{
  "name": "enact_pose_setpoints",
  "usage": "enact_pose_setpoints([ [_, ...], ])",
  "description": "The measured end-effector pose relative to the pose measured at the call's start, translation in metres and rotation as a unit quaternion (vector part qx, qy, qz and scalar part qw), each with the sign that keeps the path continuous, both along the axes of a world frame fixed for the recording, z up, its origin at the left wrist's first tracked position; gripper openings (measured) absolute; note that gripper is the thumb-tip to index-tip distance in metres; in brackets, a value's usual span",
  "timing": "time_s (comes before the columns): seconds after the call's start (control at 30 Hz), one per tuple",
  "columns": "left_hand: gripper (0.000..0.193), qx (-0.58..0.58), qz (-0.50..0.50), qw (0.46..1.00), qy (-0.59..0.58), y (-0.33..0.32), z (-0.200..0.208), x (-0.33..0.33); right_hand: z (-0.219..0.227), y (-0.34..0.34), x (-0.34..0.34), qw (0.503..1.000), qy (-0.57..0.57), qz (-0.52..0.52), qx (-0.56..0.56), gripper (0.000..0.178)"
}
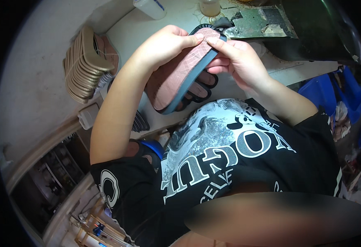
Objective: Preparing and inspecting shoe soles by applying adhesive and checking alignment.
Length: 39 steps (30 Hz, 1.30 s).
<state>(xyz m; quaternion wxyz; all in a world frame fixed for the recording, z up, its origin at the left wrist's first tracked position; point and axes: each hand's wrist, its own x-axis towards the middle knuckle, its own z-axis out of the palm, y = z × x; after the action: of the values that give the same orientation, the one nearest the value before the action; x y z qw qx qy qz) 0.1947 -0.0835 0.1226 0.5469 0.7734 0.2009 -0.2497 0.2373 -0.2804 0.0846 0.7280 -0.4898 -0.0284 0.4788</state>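
Note:
Both my hands grip the far end of a shoe sole (pixel 184 74), which has a pink patterned top and a grey-blue side edge. It is held tilted above the table, its other end toward my body. My left hand (pixel 164 46) presses its thumb on the pink top, with its fingers hidden behind the sole. Opposite it, the thumb of my right hand (pixel 244 61) lies on the top near the edge, and its fingers curl underneath. Partly covered below the sole are several black-edged pink pieces (pixel 200 90).
A bundle of gold-beige curved pieces (pixel 79 68) stands at the left beside the wall. At the back of the table (pixel 127 31) are a white bottle (pixel 149 8), a cup (pixel 209 7) and a worn green plate (pixel 252 24). Blue plastic (pixel 320 92) shows at the right.

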Motion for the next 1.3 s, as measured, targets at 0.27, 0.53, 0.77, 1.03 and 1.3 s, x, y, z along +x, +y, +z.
enact_pose_setpoints([
  [0.27,0.047,-0.061,0.073,0.994,0.059,-0.029,0.014,-0.003,-0.004,-0.033,-0.008,0.993,0.030,0.109,0.045,0.034],
  [0.53,0.055,-0.017,0.069,0.997,0.041,-0.018,0.010,0.000,0.014,-0.071,-0.017,0.981,-0.019,0.190,-0.019,0.033],
  [0.77,0.055,0.063,0.062,0.995,-0.034,0.006,-0.009,0.011,0.002,-0.048,-0.013,0.994,-0.031,0.100,0.003,0.024],
  [1.03,0.058,-0.133,0.123,0.978,-0.107,-0.003,-0.018,-0.004,-0.013,-0.013,-0.007,0.997,-0.038,0.048,0.043,0.027],
  [1.3,0.059,-0.155,0.193,0.968,-0.042,-0.009,-0.016,-0.002,0.003,-0.019,-0.019,0.991,0.051,0.124,-0.009,0.032],
])
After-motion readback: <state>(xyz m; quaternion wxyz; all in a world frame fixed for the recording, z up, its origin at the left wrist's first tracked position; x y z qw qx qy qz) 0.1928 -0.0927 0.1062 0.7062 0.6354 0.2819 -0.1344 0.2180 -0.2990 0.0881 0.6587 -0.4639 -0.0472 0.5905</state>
